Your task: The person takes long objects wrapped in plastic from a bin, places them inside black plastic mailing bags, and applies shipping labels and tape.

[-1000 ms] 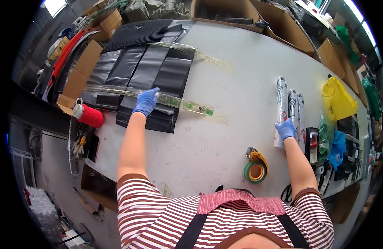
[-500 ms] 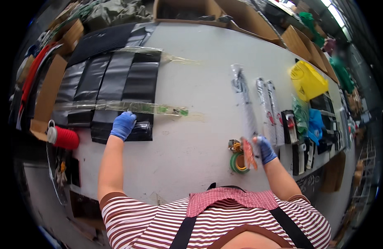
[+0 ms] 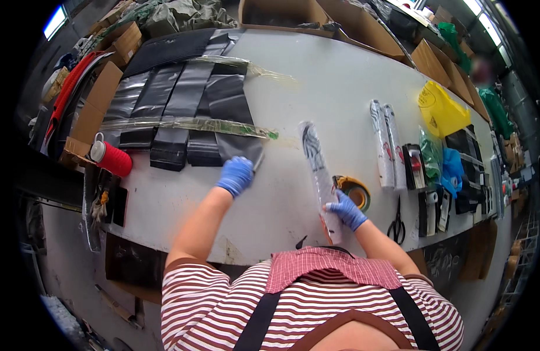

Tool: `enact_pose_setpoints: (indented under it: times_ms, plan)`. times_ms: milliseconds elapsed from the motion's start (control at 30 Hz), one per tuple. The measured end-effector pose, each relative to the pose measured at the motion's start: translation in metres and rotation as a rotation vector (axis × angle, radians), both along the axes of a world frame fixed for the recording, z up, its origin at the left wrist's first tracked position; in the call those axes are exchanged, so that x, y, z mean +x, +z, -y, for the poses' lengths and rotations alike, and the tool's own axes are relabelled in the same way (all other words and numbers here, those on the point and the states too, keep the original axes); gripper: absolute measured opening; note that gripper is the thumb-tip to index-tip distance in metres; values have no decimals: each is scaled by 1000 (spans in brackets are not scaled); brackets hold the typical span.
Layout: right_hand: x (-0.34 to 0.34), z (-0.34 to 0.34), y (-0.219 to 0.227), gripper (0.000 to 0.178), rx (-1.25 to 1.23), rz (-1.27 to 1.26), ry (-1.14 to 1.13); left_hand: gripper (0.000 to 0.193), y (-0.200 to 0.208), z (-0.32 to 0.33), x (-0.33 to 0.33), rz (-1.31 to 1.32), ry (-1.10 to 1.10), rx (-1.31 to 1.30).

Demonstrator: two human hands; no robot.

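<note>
a second ago three silver rolls lay side by side toward the desk's [image 3: 275, 193] right edge; now the silver-wrapped roll [image 3: 315, 153] is out on its own near the middle of the front edge, its far end leaning left, while the two other rolls [image 3: 388, 146] are left near the right edge. the right hand [image 3: 346, 210], gloved in blue, is clamped around its lower part. the left hand [image 3: 235, 175] has also shifted: it lay on the stack of black sheets [image 3: 170, 102] at the desk's left side, and now its fingers look closed on the near right corner of the black plastic sheet [image 3: 230, 108], which is drawn askew toward the front edge, its middle still passing the clear tape strip [image 3: 191, 124]. i judge that one sheet and one roll have been singled out, with the sheet only partly free and the two not yet touching.

the undersides of both hands are hidden, so i cannot tell how deep either grip goes. whether the roll rests on the desk or is slightly lifted is unclear, and its near end runs close to the person's clothing. the tape dispenser [image 3: 355, 186] is partly covered by the right hand; contact cannot be told. the pale strip beside the left hand is hard to make out.
</note>
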State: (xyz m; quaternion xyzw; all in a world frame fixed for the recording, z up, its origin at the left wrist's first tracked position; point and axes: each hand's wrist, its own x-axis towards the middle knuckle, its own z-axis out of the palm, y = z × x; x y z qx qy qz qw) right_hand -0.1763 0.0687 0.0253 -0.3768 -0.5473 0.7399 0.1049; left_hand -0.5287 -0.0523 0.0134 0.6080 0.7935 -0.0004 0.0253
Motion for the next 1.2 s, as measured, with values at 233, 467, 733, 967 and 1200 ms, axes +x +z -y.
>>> enact_pose_setpoints:
  times_ms: [233,467,733,967,1200]
  plan:
    - [81,-9,30,70,557,117,254,16,-45,3,156,513,97,68]
    - [143,36,27,54,798,384,425,20,-66,-1,134,1023,141,208]
    - [162,24,28,65,872,472,557,18,-38,9,144,851,285,289]
    - [156,4,39,68,202,306,485,54,17,6,201,278,317,555]
    - [132,8,44,67,455,324,564,40,-75,14,187,1321,995,445]
